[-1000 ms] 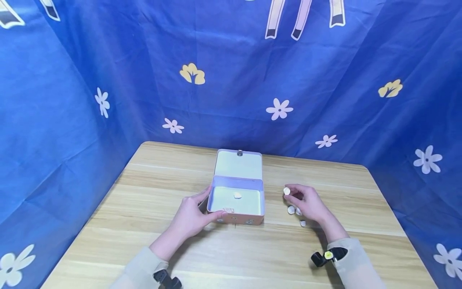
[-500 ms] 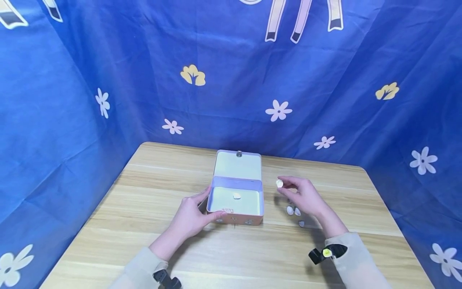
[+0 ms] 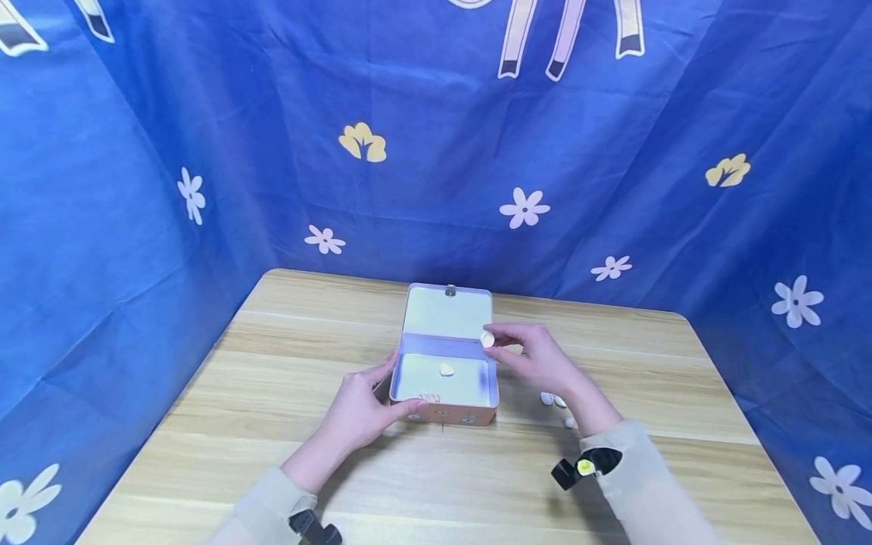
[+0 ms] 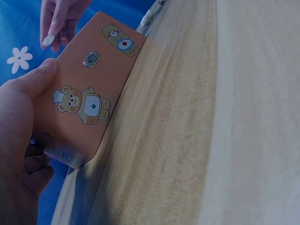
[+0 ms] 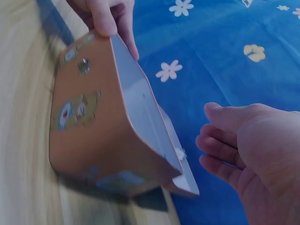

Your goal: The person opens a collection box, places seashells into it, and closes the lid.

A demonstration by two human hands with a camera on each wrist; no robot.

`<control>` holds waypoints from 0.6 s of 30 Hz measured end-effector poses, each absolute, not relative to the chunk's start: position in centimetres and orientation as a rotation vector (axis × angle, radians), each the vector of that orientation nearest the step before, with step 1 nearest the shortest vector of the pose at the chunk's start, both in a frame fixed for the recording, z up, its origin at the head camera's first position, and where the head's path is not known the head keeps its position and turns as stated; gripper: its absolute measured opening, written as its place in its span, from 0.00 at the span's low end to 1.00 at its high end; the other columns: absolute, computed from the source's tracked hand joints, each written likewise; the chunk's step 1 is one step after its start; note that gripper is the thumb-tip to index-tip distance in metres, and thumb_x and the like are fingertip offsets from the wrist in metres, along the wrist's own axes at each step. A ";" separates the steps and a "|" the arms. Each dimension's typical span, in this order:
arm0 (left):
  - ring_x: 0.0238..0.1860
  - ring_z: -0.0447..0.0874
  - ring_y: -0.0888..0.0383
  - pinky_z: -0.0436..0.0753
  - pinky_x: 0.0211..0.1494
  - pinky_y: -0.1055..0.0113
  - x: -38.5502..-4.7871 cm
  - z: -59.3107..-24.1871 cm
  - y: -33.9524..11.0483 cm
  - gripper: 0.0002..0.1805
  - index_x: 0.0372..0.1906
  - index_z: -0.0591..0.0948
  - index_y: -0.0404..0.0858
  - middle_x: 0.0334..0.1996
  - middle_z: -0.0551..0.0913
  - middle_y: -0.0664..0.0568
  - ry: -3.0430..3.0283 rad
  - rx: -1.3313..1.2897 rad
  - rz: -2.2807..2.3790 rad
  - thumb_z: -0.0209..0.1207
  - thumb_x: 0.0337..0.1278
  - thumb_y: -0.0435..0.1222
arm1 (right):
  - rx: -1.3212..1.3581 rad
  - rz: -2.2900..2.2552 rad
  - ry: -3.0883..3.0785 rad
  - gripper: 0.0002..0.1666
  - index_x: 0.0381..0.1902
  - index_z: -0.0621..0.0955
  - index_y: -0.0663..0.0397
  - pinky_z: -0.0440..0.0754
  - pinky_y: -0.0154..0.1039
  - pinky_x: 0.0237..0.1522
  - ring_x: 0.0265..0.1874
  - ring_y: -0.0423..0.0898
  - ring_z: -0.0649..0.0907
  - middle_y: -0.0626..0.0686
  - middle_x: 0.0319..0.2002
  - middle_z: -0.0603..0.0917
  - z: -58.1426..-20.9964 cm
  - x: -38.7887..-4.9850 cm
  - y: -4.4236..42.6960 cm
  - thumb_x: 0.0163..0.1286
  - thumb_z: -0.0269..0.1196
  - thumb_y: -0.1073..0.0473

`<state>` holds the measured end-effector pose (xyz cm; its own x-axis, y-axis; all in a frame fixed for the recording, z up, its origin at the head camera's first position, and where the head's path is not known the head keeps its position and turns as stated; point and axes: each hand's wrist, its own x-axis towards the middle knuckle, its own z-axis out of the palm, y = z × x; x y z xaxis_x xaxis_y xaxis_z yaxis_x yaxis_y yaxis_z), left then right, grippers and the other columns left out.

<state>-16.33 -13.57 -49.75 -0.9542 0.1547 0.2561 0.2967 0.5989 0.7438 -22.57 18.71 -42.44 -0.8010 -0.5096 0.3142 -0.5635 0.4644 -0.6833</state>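
An orange tin box (image 3: 450, 412) with printed bears stands on the table, its lid (image 3: 448, 312) raised at the back. My left hand (image 3: 357, 409) grips the box's left side, thumb over the front rim and fingers along the side. My right hand (image 3: 538, 359) pinches a small white seashell (image 3: 487, 339) between thumb and fingers, above the box's back right corner. Inside the box lies another white shell (image 3: 446, 370), with a small printed patch (image 3: 430, 398) near the front. In the left wrist view, the pinched shell (image 4: 48, 41) shows at the right hand's fingertips.
Several white shells (image 3: 547, 398) lie on the wooden table (image 3: 306, 318) right of the box, partly hidden by the right forearm. A blue cloth (image 3: 436, 151) with flowers hangs around the back and sides of the table. Each wrist bears a black camera (image 3: 567, 473).
My right hand has carried the pinched shell leftward from beside the loose shells to above the box's right edge. The left hand and the box have stayed in place.
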 end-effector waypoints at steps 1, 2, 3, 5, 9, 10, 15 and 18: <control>0.26 0.79 0.59 0.83 0.58 0.53 -16.3 -49.8 -13.6 0.59 0.75 0.73 0.34 0.69 0.76 0.42 -2.660 -0.379 -1.279 0.79 0.43 0.64 | 0.980 1.270 -2.636 0.23 0.62 0.85 0.63 0.85 0.55 0.55 0.48 0.45 0.89 0.53 0.52 0.91 -42.5 -22.6 18.3 0.72 0.73 0.62; 0.26 0.79 0.59 0.83 0.59 0.53 -16.4 -49.8 -13.6 0.59 0.75 0.73 0.34 0.69 0.76 0.42 -2.661 -0.379 -1.278 0.79 0.43 0.65 | 0.989 1.279 -2.643 0.23 0.62 0.85 0.63 0.85 0.56 0.55 0.48 0.45 0.89 0.53 0.52 0.91 -42.5 -22.7 17.9 0.72 0.72 0.62; 0.29 0.82 0.58 0.82 0.61 0.52 -16.4 -49.8 -13.6 0.59 0.75 0.73 0.34 0.69 0.76 0.42 -2.660 -0.379 -1.275 0.79 0.42 0.65 | 0.997 1.288 -2.650 0.23 0.62 0.85 0.63 0.85 0.56 0.54 0.48 0.45 0.89 0.53 0.52 0.90 -42.6 -22.7 17.5 0.72 0.72 0.62; 0.37 0.85 0.57 0.81 0.63 0.51 -16.4 -49.8 -13.6 0.59 0.75 0.73 0.33 0.68 0.76 0.43 -2.657 -0.380 -1.267 0.79 0.43 0.65 | 1.006 1.300 -2.667 0.23 0.63 0.85 0.64 0.86 0.54 0.53 0.47 0.44 0.88 0.52 0.51 0.90 -42.8 -22.9 16.7 0.73 0.72 0.62; 0.44 0.86 0.54 0.82 0.62 0.51 -16.4 -49.8 -13.5 0.58 0.74 0.74 0.31 0.68 0.76 0.42 -2.648 -0.393 -1.253 0.80 0.43 0.63 | 1.024 1.328 -2.690 0.23 0.62 0.84 0.66 0.86 0.47 0.52 0.46 0.43 0.88 0.51 0.48 0.91 -43.3 -23.2 15.4 0.73 0.72 0.62; 0.44 0.86 0.54 0.83 0.59 0.52 -16.5 -49.8 -13.5 0.57 0.73 0.74 0.31 0.68 0.77 0.42 -2.647 -0.397 -1.250 0.79 0.44 0.63 | 1.030 1.331 -2.697 0.23 0.62 0.84 0.66 0.86 0.46 0.52 0.46 0.43 0.87 0.50 0.47 0.91 -43.4 -23.3 15.1 0.72 0.72 0.62; 0.30 0.81 0.59 0.82 0.54 0.56 -16.5 -49.7 -13.6 0.59 0.74 0.74 0.32 0.68 0.77 0.40 -2.654 -0.396 -1.256 0.78 0.44 0.66 | 1.077 1.347 -2.720 0.22 0.62 0.85 0.66 0.85 0.44 0.53 0.45 0.42 0.87 0.50 0.45 0.90 -44.1 -23.5 13.9 0.73 0.71 0.61; 0.21 0.73 0.62 0.82 0.53 0.56 -16.5 -49.8 -13.6 0.60 0.75 0.73 0.33 0.67 0.77 0.38 -2.666 -0.380 -1.270 0.77 0.43 0.67 | 1.096 1.345 -2.722 0.22 0.62 0.85 0.66 0.85 0.45 0.55 0.45 0.42 0.88 0.50 0.45 0.91 -44.4 -23.6 13.3 0.74 0.71 0.61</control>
<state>-16.46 -13.64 -49.77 -0.9541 0.1570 0.2549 0.2968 0.6062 0.7378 -23.65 13.35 -44.42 -0.7660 -0.6078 0.2093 -0.5355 0.4232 -0.7309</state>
